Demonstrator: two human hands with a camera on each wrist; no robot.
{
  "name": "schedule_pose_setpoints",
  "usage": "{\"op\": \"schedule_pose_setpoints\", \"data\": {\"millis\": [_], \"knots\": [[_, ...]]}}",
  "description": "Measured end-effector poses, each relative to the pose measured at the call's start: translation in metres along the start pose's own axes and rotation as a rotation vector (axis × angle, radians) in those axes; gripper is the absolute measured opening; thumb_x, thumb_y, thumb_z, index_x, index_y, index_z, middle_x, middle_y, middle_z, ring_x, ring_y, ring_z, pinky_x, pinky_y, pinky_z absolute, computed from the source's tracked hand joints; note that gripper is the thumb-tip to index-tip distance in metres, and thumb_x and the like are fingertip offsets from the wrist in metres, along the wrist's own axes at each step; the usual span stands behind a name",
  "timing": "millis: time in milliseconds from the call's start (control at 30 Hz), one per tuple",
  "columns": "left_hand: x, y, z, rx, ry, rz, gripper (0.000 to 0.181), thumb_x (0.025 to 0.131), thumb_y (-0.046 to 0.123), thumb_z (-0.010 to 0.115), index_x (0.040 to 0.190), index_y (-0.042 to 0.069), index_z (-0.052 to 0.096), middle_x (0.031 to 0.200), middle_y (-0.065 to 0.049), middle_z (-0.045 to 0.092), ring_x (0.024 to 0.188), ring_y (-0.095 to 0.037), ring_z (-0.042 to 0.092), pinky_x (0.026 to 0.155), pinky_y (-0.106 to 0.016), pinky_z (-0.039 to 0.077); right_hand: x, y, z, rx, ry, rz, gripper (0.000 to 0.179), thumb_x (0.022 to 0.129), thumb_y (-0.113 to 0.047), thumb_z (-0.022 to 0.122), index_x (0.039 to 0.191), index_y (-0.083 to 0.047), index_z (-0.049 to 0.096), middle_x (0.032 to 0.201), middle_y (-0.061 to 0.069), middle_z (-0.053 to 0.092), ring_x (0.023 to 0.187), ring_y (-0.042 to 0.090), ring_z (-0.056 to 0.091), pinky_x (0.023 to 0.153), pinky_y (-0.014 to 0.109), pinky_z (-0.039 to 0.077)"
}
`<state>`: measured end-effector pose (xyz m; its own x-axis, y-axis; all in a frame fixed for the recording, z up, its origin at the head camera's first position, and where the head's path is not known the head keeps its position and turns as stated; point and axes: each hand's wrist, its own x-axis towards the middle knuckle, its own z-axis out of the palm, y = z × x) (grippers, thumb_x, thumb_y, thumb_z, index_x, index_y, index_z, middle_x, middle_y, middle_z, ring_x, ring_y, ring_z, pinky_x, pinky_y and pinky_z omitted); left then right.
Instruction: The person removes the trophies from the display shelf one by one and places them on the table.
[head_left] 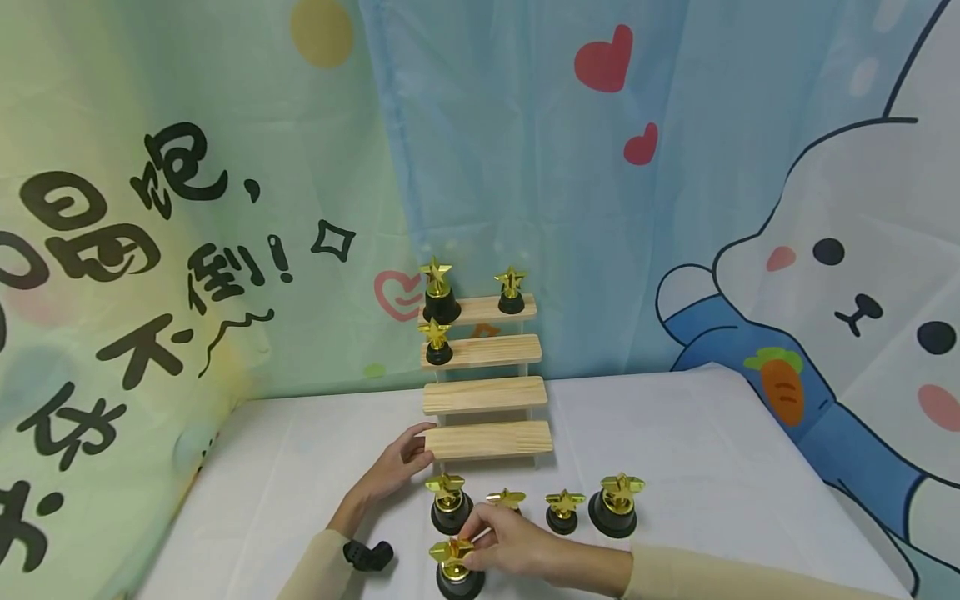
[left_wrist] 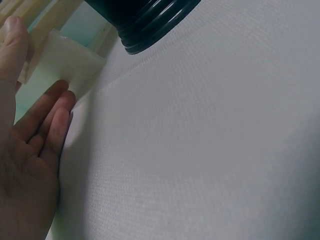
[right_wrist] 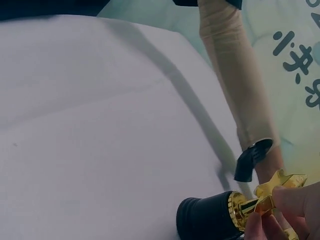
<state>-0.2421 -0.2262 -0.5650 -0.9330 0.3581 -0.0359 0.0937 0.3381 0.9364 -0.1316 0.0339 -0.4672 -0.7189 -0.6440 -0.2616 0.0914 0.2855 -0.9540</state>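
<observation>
My left hand [head_left: 393, 462] is at the left end of the lowest step of a wooden tiered display stand [head_left: 487, 440], gripping the step's end with thumb and forefinger. In the left wrist view its other fingers [left_wrist: 52, 112] extend beside a translucent support [left_wrist: 72, 57]. My right hand [head_left: 517, 546] pinches the gold star of a star trophy [head_left: 460, 585] with a black base, at the front of the table. The right wrist view shows that trophy's black base [right_wrist: 205, 217] and thumb and fingers on the star. Just behind stands another star trophy [head_left: 450, 515].
Right of it on the white table [head_left: 720, 483] are a trophy [head_left: 506, 498] partly hidden by my hand, a small trophy [head_left: 562, 518] and a larger trophy [head_left: 615, 512]. Two trophies [head_left: 441, 304] [head_left: 511, 300] stand on the top step, and one trophy [head_left: 437, 350] below. A printed curtain [head_left: 517, 192] hangs behind.
</observation>
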Motion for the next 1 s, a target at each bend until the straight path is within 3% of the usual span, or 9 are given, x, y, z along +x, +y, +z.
{"op": "schedule_pose_setpoints", "data": {"millis": [167, 400, 533, 733, 1000], "knots": [[0.0013, -0.0004, -0.0010, 0.023, 0.006, 0.003, 0.056, 0.098, 0.028, 0.059, 0.147, 0.013, 0.036, 0.136, -0.022, 0.056, 0.121, -0.027, 0.059, 0.095, -0.030, 0.049, -0.0007, 0.0050, 0.0002, -0.008, -0.001, -0.007, 0.020, 0.085, -0.001, 0.070, 0.100, -0.001, 0.057, 0.102, 0.004, 0.062, 0.096, 0.021, 0.065, 0.076, 0.025, 0.053], [0.0002, 0.0012, -0.0010, 0.023, 0.007, 0.004, 0.055, 0.098, 0.028, 0.058, 0.147, 0.015, 0.036, 0.136, -0.022, 0.056, 0.122, -0.031, 0.058, 0.099, -0.038, 0.048, 0.0006, 0.0094, 0.0000, -0.008, -0.017, -0.016, 0.021, 0.087, -0.003, 0.069, 0.103, -0.001, 0.056, 0.106, 0.008, 0.062, 0.098, 0.026, 0.066, 0.080, 0.031, 0.054], [-0.0010, -0.0009, 0.0004, 0.008, -0.002, -0.003, 0.055, 0.098, 0.026, 0.058, 0.147, 0.014, 0.036, 0.137, -0.023, 0.054, 0.124, -0.033, 0.056, 0.100, -0.041, 0.047, -0.0008, 0.0099, 0.0001, -0.007, -0.023, -0.019, 0.021, 0.087, -0.004, 0.069, 0.103, -0.001, 0.056, 0.107, 0.007, 0.062, 0.098, 0.022, 0.064, 0.081, 0.030, 0.054], [-0.0025, -0.0031, 0.0012, -0.001, -0.009, -0.009, 0.055, 0.098, 0.025, 0.058, 0.148, 0.013, 0.036, 0.137, -0.023, 0.054, 0.123, -0.032, 0.056, 0.099, -0.035, 0.047, -0.0031, 0.0088, 0.0001, -0.002, -0.030, -0.014, 0.019, 0.088, -0.006, 0.068, 0.104, -0.002, 0.058, 0.103, 0.005, 0.062, 0.096, 0.019, 0.064, 0.082, 0.032, 0.053], [-0.0001, -0.0025, 0.0002, -0.006, -0.010, 0.027, 0.054, 0.099, 0.022, 0.056, 0.147, 0.012, 0.035, 0.136, -0.025, 0.054, 0.123, -0.033, 0.056, 0.093, -0.022, 0.047, -0.0067, 0.0108, -0.0035, -0.008, -0.025, -0.039, 0.028, 0.088, -0.008, 0.069, 0.111, 0.004, 0.058, 0.104, 0.010, 0.064, 0.099, 0.026, 0.065, 0.083, 0.030, 0.054]]}}
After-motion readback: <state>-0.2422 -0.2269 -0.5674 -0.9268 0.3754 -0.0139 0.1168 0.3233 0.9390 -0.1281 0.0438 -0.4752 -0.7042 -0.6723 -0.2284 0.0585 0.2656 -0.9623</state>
